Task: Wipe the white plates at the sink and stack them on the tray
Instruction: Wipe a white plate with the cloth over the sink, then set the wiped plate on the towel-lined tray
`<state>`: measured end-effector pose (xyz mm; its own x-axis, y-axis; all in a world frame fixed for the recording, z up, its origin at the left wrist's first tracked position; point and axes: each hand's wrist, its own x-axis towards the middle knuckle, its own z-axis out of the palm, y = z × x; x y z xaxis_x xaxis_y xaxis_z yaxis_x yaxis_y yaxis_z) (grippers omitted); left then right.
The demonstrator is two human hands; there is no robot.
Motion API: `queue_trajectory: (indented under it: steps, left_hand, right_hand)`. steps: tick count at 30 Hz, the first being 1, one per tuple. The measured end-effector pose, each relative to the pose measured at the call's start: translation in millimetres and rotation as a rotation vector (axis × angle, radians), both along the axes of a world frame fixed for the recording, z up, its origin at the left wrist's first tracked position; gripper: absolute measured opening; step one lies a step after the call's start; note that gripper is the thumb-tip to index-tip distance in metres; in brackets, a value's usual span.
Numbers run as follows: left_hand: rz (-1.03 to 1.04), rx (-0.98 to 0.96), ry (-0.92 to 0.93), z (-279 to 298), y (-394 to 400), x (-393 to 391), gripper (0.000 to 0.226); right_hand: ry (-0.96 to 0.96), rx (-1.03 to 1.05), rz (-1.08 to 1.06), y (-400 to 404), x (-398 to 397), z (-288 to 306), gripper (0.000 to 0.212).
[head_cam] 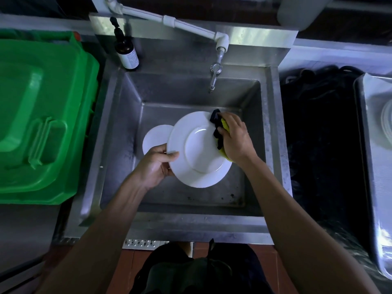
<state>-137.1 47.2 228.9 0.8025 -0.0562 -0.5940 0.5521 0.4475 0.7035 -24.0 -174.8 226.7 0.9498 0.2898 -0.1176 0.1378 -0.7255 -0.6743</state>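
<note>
Person at the steel sink point(118, 115), both hands over the basin. Left hand point(156, 166) grips the white plate point(198, 149) at its left rim, thumb on top, fingers curled under. Plate is tilted, held above the basin floor, roughly centred between the side walls, with bare steel showing all round it. Right hand point(235, 139) is curled round a black and yellow cloth point(219, 132), pressing it on the plate's right rim; cloth overhangs the rim edge a bit.

Second white plate point(153, 139) lies lower in the basin, left of the held one and partly hidden behind it.

Tap point(215, 76) hangs over the back wall of the basin, well apart from the plate. Dark pump bottle point(126, 47) stands on the back left corner ledge.

Green bin lid point(42, 115) sits tight against the sink's left side. Right side: dark gap, then a steel tray point(373, 166) at the frame edge with stacked plates point(387, 122), only partly in view.
</note>
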Motion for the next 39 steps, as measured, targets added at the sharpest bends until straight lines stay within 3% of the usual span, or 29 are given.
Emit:
queue_trajectory:
  steps: [12,20,29,32,35,39]
  left_hand:
    - [-0.208,0.301,-0.099,-1,-7,8,0.018]
    - [-0.290,0.617,-0.198,-2,-25,26,0.017]
    - [-0.480,1.211,-0.564,23,-62,58,0.033]
    - [-0.579,1.379,-0.715,33,-83,73,0.007]
    - [-0.630,1.455,-0.890,44,-109,88,0.027]
    - [-0.725,1.484,-1.107,55,-161,116,0.030]
  right_hand:
    - [-0.188,-0.104,0.073,46,-33,17,0.048]
    - [-0.186,-0.098,0.055,37,-54,22,0.059]
    - [-0.281,-0.134,-0.114,-45,-42,43,0.058]
    - [-0.308,-0.138,-0.186,-77,-43,47,0.061]
    - [-0.282,-0.133,-0.257,-112,-45,49,0.061]
    - [-0.299,-0.119,-0.329,-171,-47,53,0.061]
